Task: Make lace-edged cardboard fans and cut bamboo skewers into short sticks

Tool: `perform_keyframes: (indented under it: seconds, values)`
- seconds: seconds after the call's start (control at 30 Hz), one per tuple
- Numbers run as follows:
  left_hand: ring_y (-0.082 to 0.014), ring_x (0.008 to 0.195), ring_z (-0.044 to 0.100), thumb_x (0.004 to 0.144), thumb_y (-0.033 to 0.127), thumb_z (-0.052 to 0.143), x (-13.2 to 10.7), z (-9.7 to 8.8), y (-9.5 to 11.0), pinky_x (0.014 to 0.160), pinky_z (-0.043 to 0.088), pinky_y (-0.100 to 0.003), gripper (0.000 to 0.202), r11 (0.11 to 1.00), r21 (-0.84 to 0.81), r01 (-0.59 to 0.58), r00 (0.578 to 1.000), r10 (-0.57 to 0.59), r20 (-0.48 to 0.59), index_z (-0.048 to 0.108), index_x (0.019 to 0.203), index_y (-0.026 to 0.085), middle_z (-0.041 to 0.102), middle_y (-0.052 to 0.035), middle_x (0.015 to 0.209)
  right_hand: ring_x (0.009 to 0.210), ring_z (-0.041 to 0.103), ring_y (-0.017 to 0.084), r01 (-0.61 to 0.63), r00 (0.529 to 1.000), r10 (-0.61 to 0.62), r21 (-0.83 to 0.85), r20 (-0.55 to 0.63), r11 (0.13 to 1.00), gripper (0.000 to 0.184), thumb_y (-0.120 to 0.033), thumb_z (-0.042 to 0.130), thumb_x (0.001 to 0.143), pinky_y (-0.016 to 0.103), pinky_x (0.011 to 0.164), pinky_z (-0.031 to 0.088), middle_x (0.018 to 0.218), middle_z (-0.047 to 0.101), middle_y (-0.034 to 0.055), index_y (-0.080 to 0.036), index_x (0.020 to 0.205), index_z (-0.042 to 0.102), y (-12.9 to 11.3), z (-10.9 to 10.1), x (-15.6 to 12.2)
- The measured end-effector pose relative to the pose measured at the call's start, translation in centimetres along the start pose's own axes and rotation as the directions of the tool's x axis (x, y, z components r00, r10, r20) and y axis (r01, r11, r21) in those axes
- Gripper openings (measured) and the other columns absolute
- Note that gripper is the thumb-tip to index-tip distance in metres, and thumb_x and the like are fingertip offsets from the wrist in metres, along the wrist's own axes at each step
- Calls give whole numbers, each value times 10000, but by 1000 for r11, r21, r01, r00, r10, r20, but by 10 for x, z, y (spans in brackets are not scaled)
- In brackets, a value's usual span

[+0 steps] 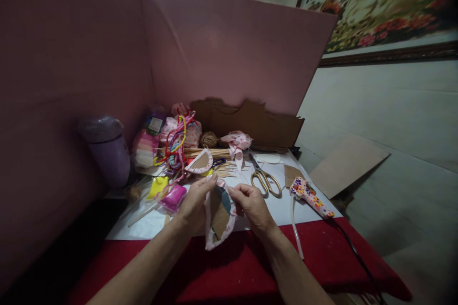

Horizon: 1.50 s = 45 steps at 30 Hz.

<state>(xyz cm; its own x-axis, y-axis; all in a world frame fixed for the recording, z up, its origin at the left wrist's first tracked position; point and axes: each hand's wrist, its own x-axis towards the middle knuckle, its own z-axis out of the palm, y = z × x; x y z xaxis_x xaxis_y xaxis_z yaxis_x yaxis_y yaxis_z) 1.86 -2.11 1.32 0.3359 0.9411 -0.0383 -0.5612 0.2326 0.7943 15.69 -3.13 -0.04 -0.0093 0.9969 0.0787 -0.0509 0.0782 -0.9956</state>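
Both my hands hold a cardboard shape wrapped in pale patterned fabric (219, 219) upright over the white sheet (275, 207) on the red table (250, 267). My left hand (195, 202) grips its left edge, fingers closed on the fabric rim. At the top right edge, my right hand (252, 205) pinches the fabric. The brown cardboard face shows between my hands.
Gold-handled scissors (265, 178) lie right of my hands, and a patterned glue gun (310, 196) with its cord lies further right. A second fabric-covered piece (199, 161), wooden sticks, twine ball (208, 139), coloured cords and cardboard scraps (250, 121) crowd the back. A purple container (107, 150) stands left.
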Motion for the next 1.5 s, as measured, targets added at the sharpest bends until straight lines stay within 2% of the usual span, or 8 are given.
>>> perform_keyframes:
  seconds: [0.4,0.6,0.93,1.17,1.23,1.3,1.4,1.5]
  values:
    - [-125,481,550,624,326,731,7,-10,-6,504,411,-240,253,995,98,22,998,-16,-59,606,685,114,620,-31,587,358,368,63,47,999,-47,12,7,999,363,-476,667,676,200,355,302,420,435,-67,-171,548,518,1,4,-3]
    - [-114,454,530,616,333,738,7,-8,-4,479,408,-233,262,984,179,-3,998,15,-66,591,648,118,594,-10,555,390,421,73,93,995,-93,7,29,996,339,-446,658,706,201,392,348,451,470,-54,-164,564,536,0,3,-6]
    - [-114,483,535,601,283,755,7,-10,-5,501,407,-231,245,961,267,-65,994,85,-66,610,705,116,592,-1,570,417,380,70,93,996,-93,-15,-9,996,361,-455,641,724,199,418,330,453,442,-55,-161,552,521,7,6,-6]
    - [-112,558,556,548,227,796,3,-6,-5,564,421,-228,356,973,209,-95,995,89,37,579,815,135,599,10,654,411,317,63,100,994,-101,-26,-40,995,370,-468,617,734,196,402,267,440,393,-66,-165,558,498,10,4,-3]
    - [-118,585,569,581,264,779,2,-4,-4,580,427,-230,362,976,190,-103,994,97,42,585,859,137,611,2,685,414,321,65,98,994,-99,-21,-39,995,371,-472,616,733,198,403,266,440,393,-65,-166,559,499,9,4,-3]
    - [-119,592,573,654,351,719,4,-3,-2,585,432,-234,321,986,139,-93,996,93,9,591,855,135,620,-11,697,425,325,68,104,993,-105,-18,-48,994,372,-473,621,728,199,410,273,451,399,-63,-165,558,500,9,4,-3]
    - [-107,560,561,687,429,658,9,-7,-1,554,425,-222,316,989,87,-116,983,126,-131,593,784,135,626,-17,671,441,327,70,112,991,-112,-13,-76,994,366,-473,628,719,199,417,272,471,408,-58,-163,566,510,9,3,-3]
    - [-71,424,465,680,423,642,17,-15,-1,432,341,-188,299,955,215,-204,928,259,-269,568,671,134,561,14,514,430,312,66,114,989,-112,15,-99,993,364,-473,629,715,199,409,253,471,403,-61,-166,563,505,8,2,-2]
